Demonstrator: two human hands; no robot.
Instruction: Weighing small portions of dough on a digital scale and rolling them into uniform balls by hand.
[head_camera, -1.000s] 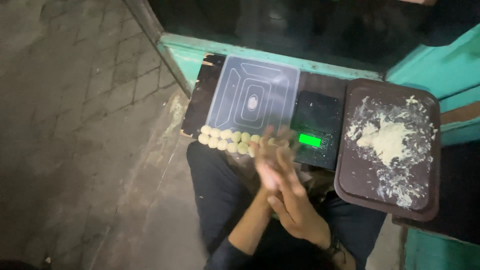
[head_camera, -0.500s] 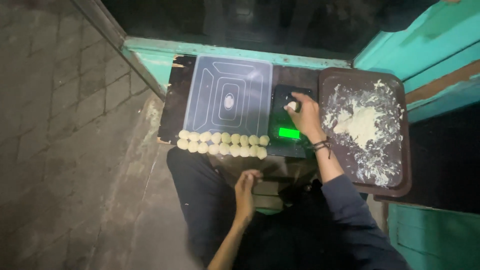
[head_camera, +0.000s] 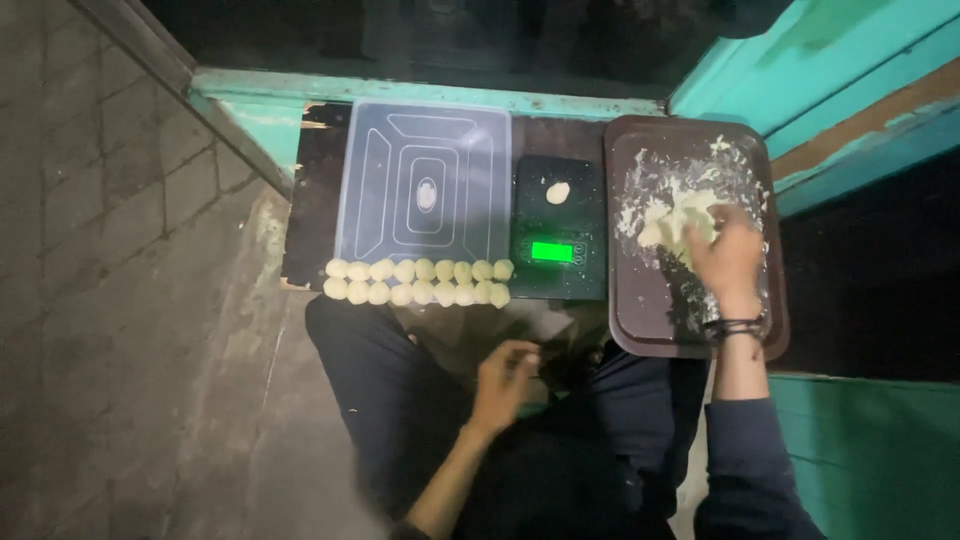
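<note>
my right hand (head_camera: 728, 262) is down on the brown tray (head_camera: 640, 310), fingers curled into the pale dough heap (head_camera: 672, 218) near the tray's far half; the fingertips are sunk in the dough, so i cannot tell whether they pinch a piece or just press on it. my left hand (head_camera: 503, 377) hangs loose over my lap, near the front edge of the dark board (head_camera: 312, 190), fingers half bent and holding nothing. a small dough ball (head_camera: 558, 192) sits alone on the black scale (head_camera: 560, 240), whose display glows green, between the tray and the clear plastic lid (head_camera: 424, 182). two touching rows of dough balls (head_camera: 418, 283) line the board's near edge, just in front of the lid. crumbs of dough are scattered across the tray.
</note>
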